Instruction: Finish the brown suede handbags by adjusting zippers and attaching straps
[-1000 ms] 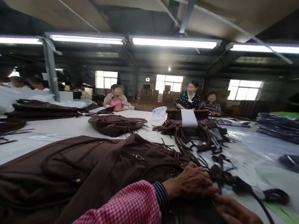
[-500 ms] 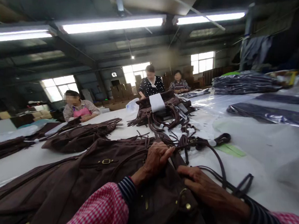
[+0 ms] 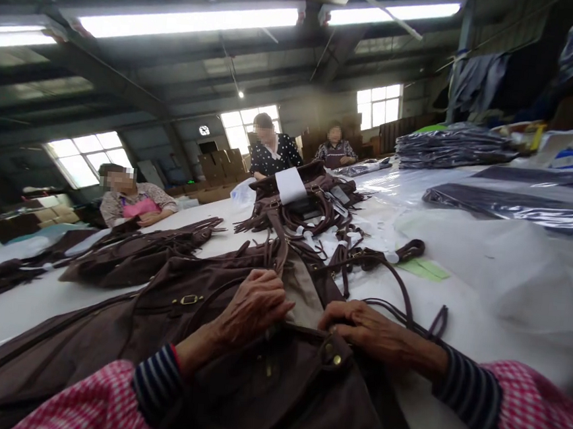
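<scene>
A dark brown handbag (image 3: pixel 277 386) lies in front of me on the white table, its mouth spread so that the pale lining (image 3: pixel 303 288) shows. My left hand (image 3: pixel 254 301) is closed on the left side of the opening, fingers curled over the edge. On the opposite side, my right hand (image 3: pixel 364 326) grips the rim near a brass rivet. A zip edge runs between the two hands. Left of the bag, more brown bag material with a brass buckle (image 3: pixel 189 299) is spread out. The fingertips of both hands are partly hidden.
Beyond my hands sits another brown bag (image 3: pixel 262 203) with fringes and a white paper band. Straps (image 3: pixel 400 276) lie to the right, near a green sheet (image 3: pixel 424 268). Plastic-wrapped dark goods (image 3: pixel 455 148) are stacked at the back right. Several people are across the table.
My hands have moved apart and the bag's mouth has opened between them, baring the pale lining. The whole view has shifted slightly.
</scene>
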`<move>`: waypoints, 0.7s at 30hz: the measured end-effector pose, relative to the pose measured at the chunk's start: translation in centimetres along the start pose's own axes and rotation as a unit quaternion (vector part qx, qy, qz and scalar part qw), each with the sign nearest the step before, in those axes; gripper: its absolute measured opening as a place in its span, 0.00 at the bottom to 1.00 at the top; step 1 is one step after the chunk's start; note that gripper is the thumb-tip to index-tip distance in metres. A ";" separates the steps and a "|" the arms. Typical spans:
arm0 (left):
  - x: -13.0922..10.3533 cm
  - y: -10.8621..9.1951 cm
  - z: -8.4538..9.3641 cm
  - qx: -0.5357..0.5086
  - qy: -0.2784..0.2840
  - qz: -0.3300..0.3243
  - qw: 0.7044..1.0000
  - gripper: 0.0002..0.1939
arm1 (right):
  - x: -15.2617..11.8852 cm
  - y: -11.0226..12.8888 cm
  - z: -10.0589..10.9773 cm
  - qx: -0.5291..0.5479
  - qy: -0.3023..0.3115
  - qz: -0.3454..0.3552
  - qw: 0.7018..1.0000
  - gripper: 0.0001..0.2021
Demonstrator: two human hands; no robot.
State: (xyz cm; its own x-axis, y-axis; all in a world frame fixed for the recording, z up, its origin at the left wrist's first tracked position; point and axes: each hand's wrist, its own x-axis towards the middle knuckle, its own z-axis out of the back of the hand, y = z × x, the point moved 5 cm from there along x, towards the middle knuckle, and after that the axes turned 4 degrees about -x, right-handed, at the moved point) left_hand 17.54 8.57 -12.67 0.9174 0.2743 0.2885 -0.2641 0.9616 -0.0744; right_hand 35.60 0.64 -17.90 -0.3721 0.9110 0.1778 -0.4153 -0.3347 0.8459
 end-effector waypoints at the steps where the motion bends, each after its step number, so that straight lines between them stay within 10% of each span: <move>1: -0.7 -0.2 -0.6 0.002 0.008 0.006 1.000 0.21 | 0.3 0.0 0.1 0.001 0.018 -0.004 1.000 0.12; 6: -2.5 -0.4 -1.2 -0.014 0.027 0.031 0.999 0.15 | 4.2 1.4 1.0 -0.141 0.085 -0.006 0.986 0.10; 13: -2.3 -0.6 -0.1 -0.061 0.028 0.010 0.998 0.20 | 11.1 1.1 -2.2 -0.224 -0.132 0.055 0.964 0.07; 21: -2.4 -0.4 -0.5 -0.082 -0.029 -0.016 0.996 0.24 | 10.7 -2.9 -1.3 -0.303 -0.308 0.012 0.902 0.13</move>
State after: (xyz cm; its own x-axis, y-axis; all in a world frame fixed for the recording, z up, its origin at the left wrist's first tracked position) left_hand 15.57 7.51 -13.86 0.9047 0.2479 0.3465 -0.1790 0.9592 -0.2189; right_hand 31.76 11.01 -19.09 0.0679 0.8004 0.5957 -0.8600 -0.2557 0.4415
